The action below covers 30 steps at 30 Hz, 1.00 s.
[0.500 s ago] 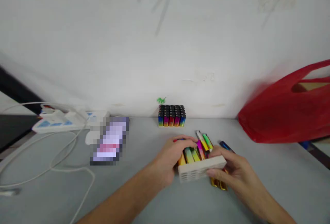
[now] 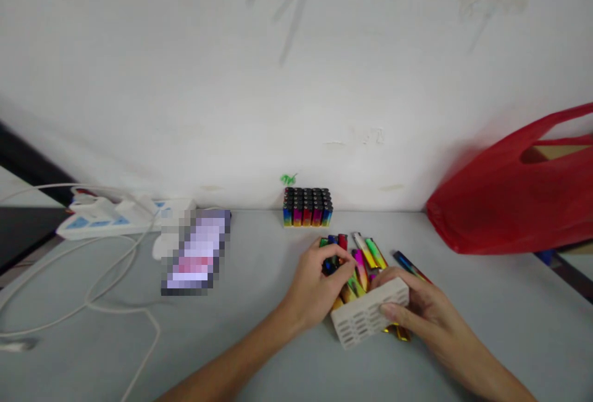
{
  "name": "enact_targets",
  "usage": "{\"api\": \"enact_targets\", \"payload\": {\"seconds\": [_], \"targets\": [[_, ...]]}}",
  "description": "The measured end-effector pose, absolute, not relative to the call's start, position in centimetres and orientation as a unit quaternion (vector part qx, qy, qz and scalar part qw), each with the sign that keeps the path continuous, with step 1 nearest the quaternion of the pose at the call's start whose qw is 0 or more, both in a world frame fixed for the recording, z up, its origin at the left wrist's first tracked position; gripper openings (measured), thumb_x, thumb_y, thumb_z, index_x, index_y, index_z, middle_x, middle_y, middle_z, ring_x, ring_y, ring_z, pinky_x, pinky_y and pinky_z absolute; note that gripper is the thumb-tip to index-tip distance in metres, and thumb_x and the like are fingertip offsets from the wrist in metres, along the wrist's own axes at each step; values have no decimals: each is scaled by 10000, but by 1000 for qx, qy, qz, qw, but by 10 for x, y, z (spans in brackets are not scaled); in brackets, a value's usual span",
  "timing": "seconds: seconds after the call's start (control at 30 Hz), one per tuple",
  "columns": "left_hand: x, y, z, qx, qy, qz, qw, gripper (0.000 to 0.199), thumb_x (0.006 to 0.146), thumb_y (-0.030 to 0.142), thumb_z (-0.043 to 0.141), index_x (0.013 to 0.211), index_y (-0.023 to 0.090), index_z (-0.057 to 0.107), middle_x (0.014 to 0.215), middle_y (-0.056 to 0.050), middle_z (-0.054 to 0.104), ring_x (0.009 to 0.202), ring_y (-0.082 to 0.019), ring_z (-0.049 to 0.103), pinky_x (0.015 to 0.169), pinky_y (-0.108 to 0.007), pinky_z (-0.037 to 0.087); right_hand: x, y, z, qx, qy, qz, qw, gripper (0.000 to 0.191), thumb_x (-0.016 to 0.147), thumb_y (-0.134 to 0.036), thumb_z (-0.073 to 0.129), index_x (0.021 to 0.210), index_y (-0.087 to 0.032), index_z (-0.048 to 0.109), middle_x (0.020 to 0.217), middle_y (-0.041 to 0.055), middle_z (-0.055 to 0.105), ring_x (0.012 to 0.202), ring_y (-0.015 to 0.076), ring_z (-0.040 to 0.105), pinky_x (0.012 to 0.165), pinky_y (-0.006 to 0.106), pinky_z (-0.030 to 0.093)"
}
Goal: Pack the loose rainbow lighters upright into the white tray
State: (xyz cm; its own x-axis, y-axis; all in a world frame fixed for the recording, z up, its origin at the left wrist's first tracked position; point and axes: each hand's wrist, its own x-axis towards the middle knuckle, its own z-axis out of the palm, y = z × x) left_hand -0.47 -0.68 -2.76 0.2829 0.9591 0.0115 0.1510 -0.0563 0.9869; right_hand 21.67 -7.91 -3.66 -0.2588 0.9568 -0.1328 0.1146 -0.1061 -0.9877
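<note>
My right hand grips the right end of a white slotted tray, thumb on its near face and fingers behind. The tray is tilted, its pierced face turned toward me. Several shiny rainbow-coloured lighters stand in it. Over the tray's left side, my left hand closes thumb and fingers around the dark tops of lighters; its fingertips partly hide them. Loose lighters lie just beyond the tray, one blue lighter lies to the right, and gold-ended ones show beneath my right hand.
A block of upright black-topped lighters stands against the wall. To the left are a blurred-out phone, a white power strip and loose white cables. A red bag leans at the right on the grey table.
The tray has tipped and turned, so more of its pierced face shows. My left hand has lifted its fingers, uncovering green, blue and red lighters behind it. My right hand keeps its hold.
</note>
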Motion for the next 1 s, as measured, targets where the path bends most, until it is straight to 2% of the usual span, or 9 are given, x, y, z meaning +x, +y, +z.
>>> {"api": "enact_targets", "payload": {"seconds": [0.07, 0.17, 0.43, 0.57, 0.73, 0.8, 0.87, 0.93, 1.0], "targets": [[-10, -7, -26, 637, 443, 377, 506, 181, 962, 329, 747, 862, 248, 875, 960, -53, 735, 1002, -276, 654, 862, -351, 435, 216, -78, -34, -474, -539, 585, 379, 320, 1010, -516, 784, 1038, -203, 720, 983, 35, 719, 895, 212, 663, 808, 317, 545], [-17, -7, -24, 684, 412, 342, 495, 274, 1031, 396, 711, 862, 255, 876, 971, -52, 693, 1051, -286, 647, 928, -370, 450, 215, -77, -30, -466, -509, 609, 390, 312, 1022, -510, 777, 1086, -210, 716, 1011, 38, 739, 925, 214, 689, 851, 323, 570], [-19, -3, -32, 743, 385, 326, 440, 410, 1122, 378, 580, 848, 217, 839, 1236, -96, 687, 1252, -310, 617, 1145, -463, 473, 224, -73, -28, -456, -518, 624, 368, 365, 1057, -477, 745, 1325, -229, 727, 1129, 72, 764, 930, 212, 697, 872, 337, 593], [-21, -1, -38, 750, 396, 332, 412, 382, 1119, 342, 599, 873, 217, 863, 1459, -102, 660, 1462, -320, 535, 1271, -484, 396, 230, -68, -23, -450, -527, 635, 341, 361, 1058, -486, 743, 1301, -219, 754, 1118, 76, 774, 963, 219, 710, 946, 365, 607], [-25, -1, -40, 763, 393, 326, 397, 400, 1125, 358, 606, 838, 213, 844, 1508, -120, 658, 1574, -333, 453, 1296, -524, 384, 236, -63, -14, -462, -500, 653, 331, 371, 1039, -514, 766, 1263, -220, 751, 1118, 83, 782, 962, 222, 730, 887, 349, 636], [-27, -3, -39, 782, 384, 308, 382, 407, 1146, 396, 570, 920, 223, 860, 1567, -122, 628, 1622, -341, 399, 1318, -554, 359, 239, -61, -11, -474, -491, 641, 350, 363, 1027, -518, 781, 1219, -211, 750, 1097, 87, 781, 979, 231, 731, 881, 346, 641], [-30, -5, -37, 807, 374, 283, 359, 375, 1161, 420, 539, 1118, 252, 872, 1673, -121, 541, 1665, -350, 332, 1339, -592, 324, 241, -60, -10, -477, -496, 632, 357, 341, 1015, -507, 800, 1157, -202, 744, 1053, 79, 777, 970, 231, 728, 872, 338, 637], [-32, -8, -36, 829, 365, 267, 330, 351, 1159, 424, 546, 1315, 293, 832, 1761, -114, 435, 1686, -365, 279, 1349, -620, 302, 243, -59, -11, -472, -499, 633, 358, 325, 1014, -495, 806, 1128, -200, 729, 1043, 70, 771, 954, 224, 726, 865, 333, 632], [-33, -10, -36, 846, 357, 260, 299, 359, 1144, 420, 581, 1426, 320, 780, 1796, -107, 379, 1682, -384, 267, 1353, -634, 296, 245, -59, -15, -466, -491, 642, 360, 321, 1018, -492, 801, 1126, -202, 716, 1067, 69, 769, 943, 217, 724, 856, 332, 629]]}}
